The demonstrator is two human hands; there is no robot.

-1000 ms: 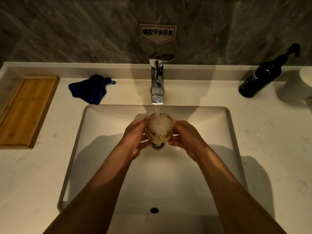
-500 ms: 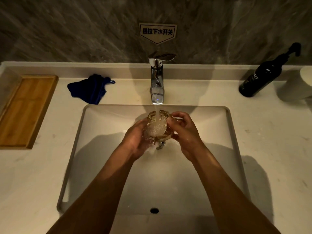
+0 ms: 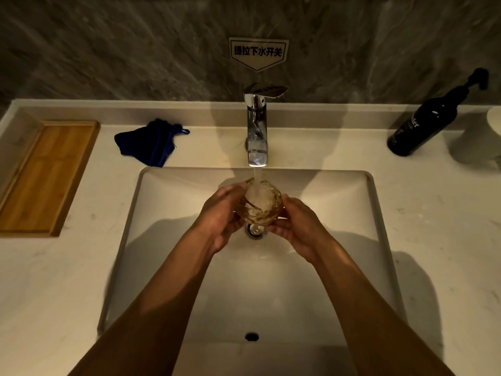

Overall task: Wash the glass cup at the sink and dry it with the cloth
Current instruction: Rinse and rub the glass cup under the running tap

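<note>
Closest to the camera, both forearms reach out over the white sink (image 3: 376, 213), past the little overflow hole (image 3: 251, 336) at its near wall. The left hand (image 3: 221, 215) and right hand (image 3: 295, 226) cup the glass cup (image 3: 259, 203) from either side, fingers (image 3: 291, 202) curled around and pressed on its ribbed wall, so it's pinched between both palms. The cup sits above the drain (image 3: 254, 230), mouth tipped up toward the chrome faucet (image 3: 257, 126), and the water stream (image 3: 257, 177) runs straight into it. Farther back on the desk (image 3: 67, 280), the dark blue cloth (image 3: 151, 142) lies crumpled near the sink's far left corner, a wooden tray (image 3: 43, 177) at the left edge. A black pump bottle (image 3: 431, 118) stands at the far right, next to something white I can't make out. There's a sign (image 3: 258, 52) on the stone wall above the faucet.
</note>
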